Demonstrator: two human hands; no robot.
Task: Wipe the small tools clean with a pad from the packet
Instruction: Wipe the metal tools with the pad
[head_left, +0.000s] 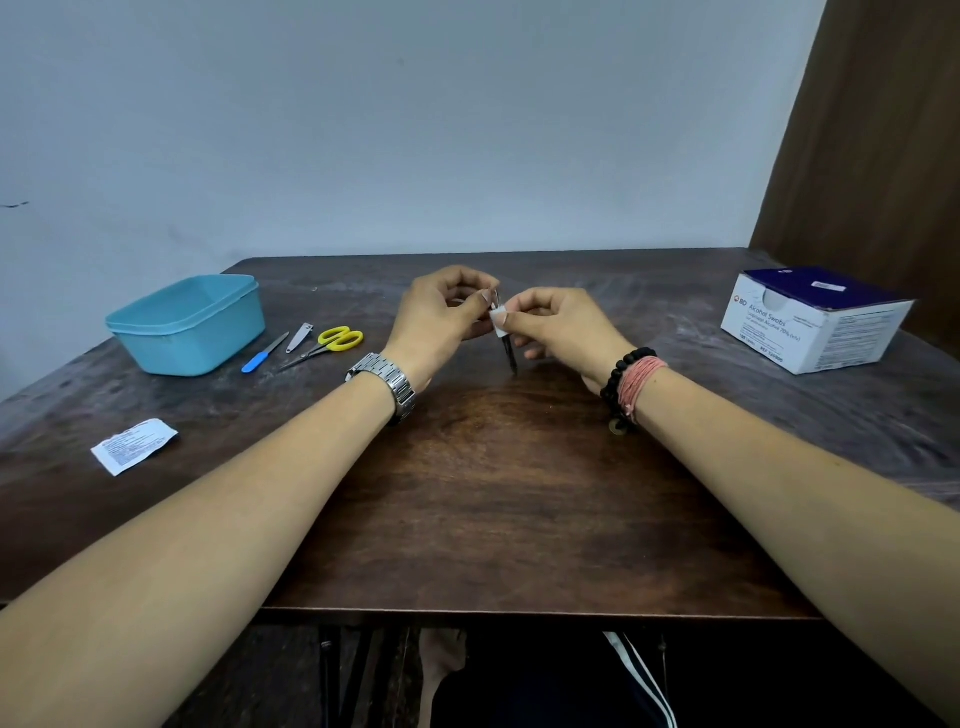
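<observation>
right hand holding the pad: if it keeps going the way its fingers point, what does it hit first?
The right hand points left, pinching the white pad round a thin dark tool. Straight on, it would first meet the left hand, whose fingertips hold the tool's top right beside the pad. Depth looks matched, though one view can't confirm.

The white and blue box (815, 325) at 2 o'clock on the table reads "BD Alcohol Swabs" and "Alcohol 70%"; its finer print is too small. The torn packet (134, 446) at 9 o'clock bears unreadable red print.
</observation>
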